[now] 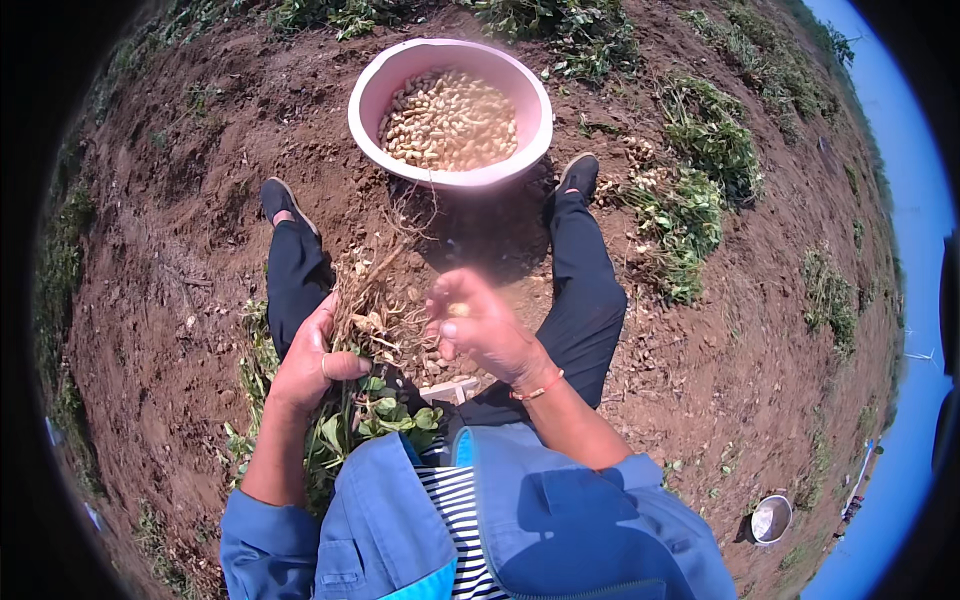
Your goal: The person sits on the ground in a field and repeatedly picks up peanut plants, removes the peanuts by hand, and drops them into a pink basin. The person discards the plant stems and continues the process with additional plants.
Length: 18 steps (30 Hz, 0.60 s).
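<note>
My left hand [319, 356], with a ring on one finger, grips an uprooted peanut plant by its stems. The plant's roots [382, 266] point away from me, and its green leaves [375, 420] hang back toward my lap. Several peanut pods [371, 322] cling among the roots beside my left thumb. Just right of them is my right hand [476, 322], slightly blurred, its fingers curled around a pale peanut pod [458, 309]. Ahead, between my feet, a pink plastic basin [362, 112] holds a heap of picked peanuts [450, 120].
Pulled peanut plants [686, 225] lie in a pile right of my right leg. More plants [570, 30] lie beyond the basin. A metal bucket [771, 519] sits at the lower right on the brown soil [180, 247]. My legs [585, 307] flank the working area.
</note>
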### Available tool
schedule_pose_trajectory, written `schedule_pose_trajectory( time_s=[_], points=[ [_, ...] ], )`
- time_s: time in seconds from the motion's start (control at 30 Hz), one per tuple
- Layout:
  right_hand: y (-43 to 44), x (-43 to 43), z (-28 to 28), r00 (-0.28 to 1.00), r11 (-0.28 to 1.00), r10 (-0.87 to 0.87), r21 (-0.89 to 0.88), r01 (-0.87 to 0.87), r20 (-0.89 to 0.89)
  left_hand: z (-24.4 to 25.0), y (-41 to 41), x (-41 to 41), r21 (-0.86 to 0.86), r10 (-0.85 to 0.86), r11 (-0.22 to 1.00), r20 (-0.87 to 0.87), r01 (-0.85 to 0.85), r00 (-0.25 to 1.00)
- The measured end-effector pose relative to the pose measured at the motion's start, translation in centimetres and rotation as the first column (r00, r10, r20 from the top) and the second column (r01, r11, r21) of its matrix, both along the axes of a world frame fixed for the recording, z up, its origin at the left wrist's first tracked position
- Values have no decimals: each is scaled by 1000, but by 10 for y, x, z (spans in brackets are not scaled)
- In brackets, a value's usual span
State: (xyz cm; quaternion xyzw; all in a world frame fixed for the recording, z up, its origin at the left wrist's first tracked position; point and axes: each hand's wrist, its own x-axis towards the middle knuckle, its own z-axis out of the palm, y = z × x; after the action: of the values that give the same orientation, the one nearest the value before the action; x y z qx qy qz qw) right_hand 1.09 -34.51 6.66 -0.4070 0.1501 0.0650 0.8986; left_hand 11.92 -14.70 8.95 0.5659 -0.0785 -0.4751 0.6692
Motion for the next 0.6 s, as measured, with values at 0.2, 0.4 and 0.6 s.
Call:
schedule_pose_trajectory(
  time_s=[0.2,0.4,0.6],
  points=[
    [19,1,10,988,969,108,-210,-129,-112,9,3,-6,-22,-10,1000,-42,9,999],
    [22,-17,13,974,877,-226,-434,205,2,3,0,-20,-11,-94,995,168,97,981],
    [41,-18,48,959,266,39,-928,260,280,15,-14,-34,169,-234,969,411,178,881]
  ],
)
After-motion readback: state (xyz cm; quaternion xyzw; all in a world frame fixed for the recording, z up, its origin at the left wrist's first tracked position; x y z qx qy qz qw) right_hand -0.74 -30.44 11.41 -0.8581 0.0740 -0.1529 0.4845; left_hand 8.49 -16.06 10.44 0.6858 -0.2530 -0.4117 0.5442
